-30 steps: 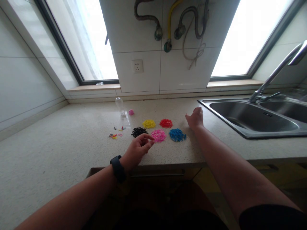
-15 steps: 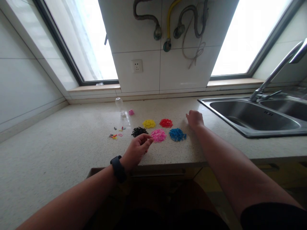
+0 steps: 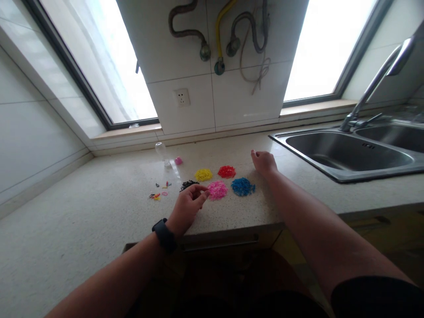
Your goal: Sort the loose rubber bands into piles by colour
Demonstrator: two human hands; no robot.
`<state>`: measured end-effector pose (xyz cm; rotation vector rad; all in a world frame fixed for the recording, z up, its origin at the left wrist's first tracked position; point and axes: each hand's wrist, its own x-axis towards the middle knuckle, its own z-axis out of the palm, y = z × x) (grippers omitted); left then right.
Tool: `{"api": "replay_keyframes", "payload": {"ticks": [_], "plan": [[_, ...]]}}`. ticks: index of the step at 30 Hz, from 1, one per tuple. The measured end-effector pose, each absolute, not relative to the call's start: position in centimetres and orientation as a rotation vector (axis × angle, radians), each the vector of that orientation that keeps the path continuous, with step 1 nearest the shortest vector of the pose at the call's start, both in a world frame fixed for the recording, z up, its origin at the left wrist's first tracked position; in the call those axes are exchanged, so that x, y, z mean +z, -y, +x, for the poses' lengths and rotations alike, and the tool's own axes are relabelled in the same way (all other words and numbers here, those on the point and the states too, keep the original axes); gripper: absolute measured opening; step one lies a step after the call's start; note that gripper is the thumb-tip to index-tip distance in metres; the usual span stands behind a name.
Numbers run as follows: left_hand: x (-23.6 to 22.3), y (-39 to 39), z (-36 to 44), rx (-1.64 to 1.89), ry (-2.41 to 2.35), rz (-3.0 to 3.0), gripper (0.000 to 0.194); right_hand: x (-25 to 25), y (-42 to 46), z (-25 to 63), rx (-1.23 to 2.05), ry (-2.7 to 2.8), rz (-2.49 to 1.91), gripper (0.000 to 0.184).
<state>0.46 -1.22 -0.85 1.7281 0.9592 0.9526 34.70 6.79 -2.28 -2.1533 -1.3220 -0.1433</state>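
My left hand (image 3: 189, 204), with a dark watch on its wrist, has thumb and forefinger pinched at the left edge of a pile of pink rubber bands (image 3: 217, 190). It partly covers the black rubber bands (image 3: 188, 184); whatever is in the pinch is too small to make out. Closed on the counter, my right hand (image 3: 264, 162) rests to the right of the red rubber bands (image 3: 226, 172) and above the blue rubber bands (image 3: 243, 187). Its curled fingers hide anything inside. Yellow rubber bands (image 3: 203, 175) lie behind the pink ones.
Left of the piles are a few mixed loose bands (image 3: 155, 196), a clear bottle (image 3: 161, 154) and a pink cap (image 3: 178, 160). A steel sink (image 3: 347, 150) with a faucet (image 3: 374, 84) is set into the counter (image 3: 99, 212) at right. The counter's front edge runs just below my hands.
The view has shifted and tilted slightly. Both hands keep nearly the same places relative to the piles, the left still pinched and the right still closed.
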Motion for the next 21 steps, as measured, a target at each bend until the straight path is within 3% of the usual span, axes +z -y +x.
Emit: {"api": "replay_keyframes", "payload": {"ticks": [9, 21], "plan": [[0.1, -2.4, 1.9, 0.907, -1.104, 2.248, 0.022, -2.6, -7.2, 34.8, -0.107, 1.289, -2.154, 0.049], [-0.6, -1.3, 1.2, 0.781, -1.119, 2.564, 0.034, -2.6, -7.1, 35.2, -0.098, 1.225, -2.082, 0.045]]}}
